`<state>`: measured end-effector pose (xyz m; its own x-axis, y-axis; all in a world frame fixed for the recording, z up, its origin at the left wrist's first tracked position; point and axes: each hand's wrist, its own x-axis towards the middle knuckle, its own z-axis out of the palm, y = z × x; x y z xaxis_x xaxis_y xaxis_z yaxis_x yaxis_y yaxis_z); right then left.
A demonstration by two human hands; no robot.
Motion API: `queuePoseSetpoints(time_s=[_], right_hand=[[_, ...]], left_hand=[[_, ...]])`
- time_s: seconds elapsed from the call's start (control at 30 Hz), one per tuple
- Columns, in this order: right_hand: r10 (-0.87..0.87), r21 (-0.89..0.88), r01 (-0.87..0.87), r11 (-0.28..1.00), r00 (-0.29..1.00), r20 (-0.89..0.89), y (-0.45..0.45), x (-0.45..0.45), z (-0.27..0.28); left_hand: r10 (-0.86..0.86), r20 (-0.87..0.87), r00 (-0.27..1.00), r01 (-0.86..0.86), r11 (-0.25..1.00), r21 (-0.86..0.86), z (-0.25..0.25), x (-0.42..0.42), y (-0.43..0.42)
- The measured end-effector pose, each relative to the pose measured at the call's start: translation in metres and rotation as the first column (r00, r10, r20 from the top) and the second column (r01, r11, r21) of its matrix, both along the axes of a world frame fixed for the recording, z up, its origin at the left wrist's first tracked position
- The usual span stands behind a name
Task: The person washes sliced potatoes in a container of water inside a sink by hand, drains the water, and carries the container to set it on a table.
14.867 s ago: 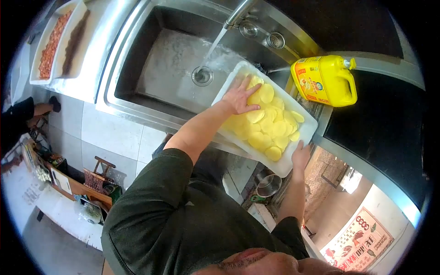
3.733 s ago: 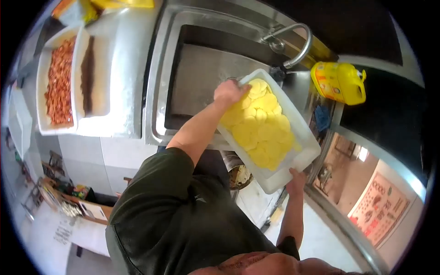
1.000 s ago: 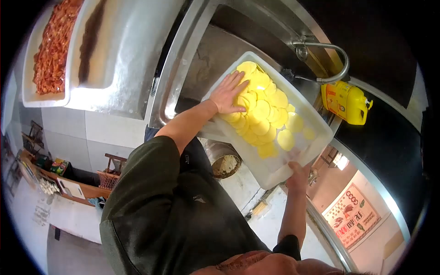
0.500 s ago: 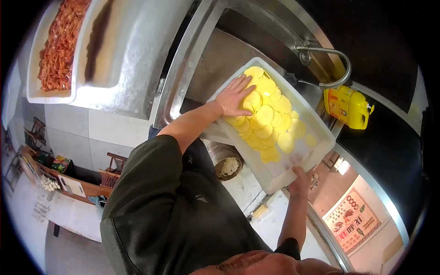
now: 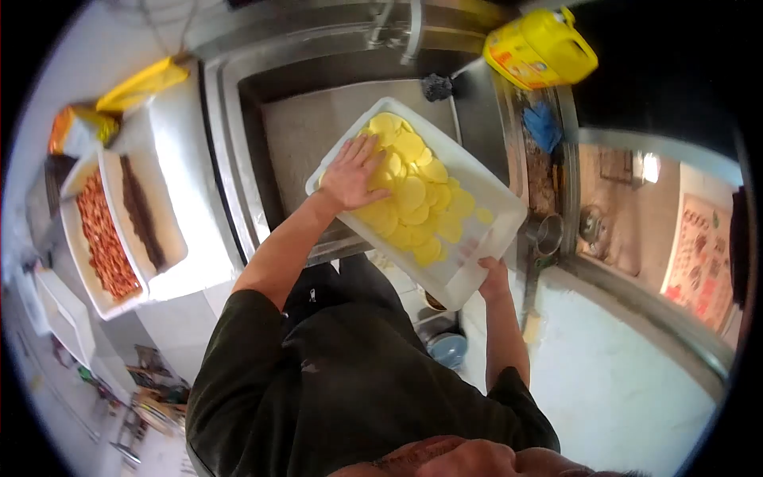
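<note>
A white plastic tub [image 5: 477,208] hangs slanted over the near edge of the steel sink [image 5: 274,167]. Inside it lies a heap of thin, round yellow slices that look like potato [image 5: 413,195], piled toward the far left end. My left hand [image 5: 351,173] rests flat on the heap, fingers stretched out, palm down. At the near right corner, my right hand [image 5: 494,278] grips the tub's rim; some of its fingers are hidden beneath or show dimly through the wall.
A yellow jug [image 5: 540,49] stands behind the sink's right side, with a blue cloth [image 5: 542,127] nearby. A dark scrubber [image 5: 436,87] lies by the basin. To the left, a white tray of reddish-brown food [image 5: 105,238] sits on a steel counter. A metal cup [image 5: 548,233] is at the right.
The camera view has turned, so the sink and tub appear further left and the jug higher. Both hands keep their places on the slices and the tub.
</note>
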<state>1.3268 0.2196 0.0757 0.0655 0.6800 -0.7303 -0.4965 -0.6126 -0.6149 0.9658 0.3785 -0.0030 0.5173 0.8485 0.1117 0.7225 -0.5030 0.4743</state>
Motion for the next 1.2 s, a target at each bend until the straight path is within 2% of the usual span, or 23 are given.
queuePoseSetpoints(time_s=[0.1,0.2,0.33,0.37,0.47,0.53,0.6,0.7,0.9,1.0,1.1,1.17,1.2], right_hand=[[-0.038,-0.007,0.037,0.999,0.997,-0.061,-0.017,0.005,-0.035],[-0.066,0.029,0.071,0.997,0.988,-0.143,-0.029,0.003,-0.054],[-0.059,0.046,0.065,0.997,0.990,-0.127,-0.035,0.001,-0.060],[-0.063,0.054,0.070,0.996,0.990,-0.126,-0.035,-0.002,-0.064],[-0.010,0.059,0.018,0.998,0.993,-0.121,-0.031,0.005,-0.074],[0.037,0.058,-0.031,0.998,0.994,-0.103,-0.030,0.007,-0.074],[-0.004,0.069,0.009,0.998,0.998,-0.070,-0.027,0.002,-0.071],[0.010,0.074,-0.008,0.997,0.999,-0.035,-0.027,0.004,-0.076],[0.043,0.089,-0.039,0.995,0.998,-0.044,-0.030,0.006,-0.078],[0.061,0.091,-0.055,0.994,0.997,-0.054,-0.031,0.010,-0.083],[0.072,0.098,-0.066,0.993,0.996,-0.061,-0.031,0.011,-0.087],[0.067,0.098,-0.061,0.993,0.996,-0.060,-0.034,0.011,-0.085],[0.058,0.099,-0.052,0.994,0.996,-0.061,-0.033,0.010,-0.085]], left_hand=[[-0.039,-0.130,0.991,0.029,0.997,-0.077,0.002,0.010,0.004],[-0.037,-0.186,0.982,0.009,0.988,-0.153,0.002,0.018,0.008],[0.078,-0.308,0.948,-0.078,0.997,0.011,0.021,0.047,0.001],[0.098,-0.204,0.974,-0.070,0.988,0.140,0.018,0.057,-0.001],[-0.173,-0.017,0.985,0.164,0.957,-0.237,0.025,0.119,-0.005],[-0.356,0.046,0.933,0.352,0.881,-0.316,0.013,0.170,-0.016],[-0.371,-0.010,0.928,0.349,0.881,-0.319,-0.007,0.215,-0.028],[-0.313,-0.131,0.941,0.286,0.939,-0.189,-0.023,0.251,-0.033],[-0.246,-0.200,0.948,0.189,0.945,-0.268,-0.021,0.262,-0.048],[-0.359,-0.139,0.923,0.248,0.830,-0.499,-0.009,0.249,-0.037],[-0.426,-0.062,0.903,0.367,0.837,-0.406,-0.009,0.221,-0.013],[-0.460,-0.080,0.884,0.437,0.876,-0.207,-0.040,0.206,-0.018],[-0.470,-0.090,0.878,0.462,0.882,-0.097,-0.035,0.205,-0.017]])
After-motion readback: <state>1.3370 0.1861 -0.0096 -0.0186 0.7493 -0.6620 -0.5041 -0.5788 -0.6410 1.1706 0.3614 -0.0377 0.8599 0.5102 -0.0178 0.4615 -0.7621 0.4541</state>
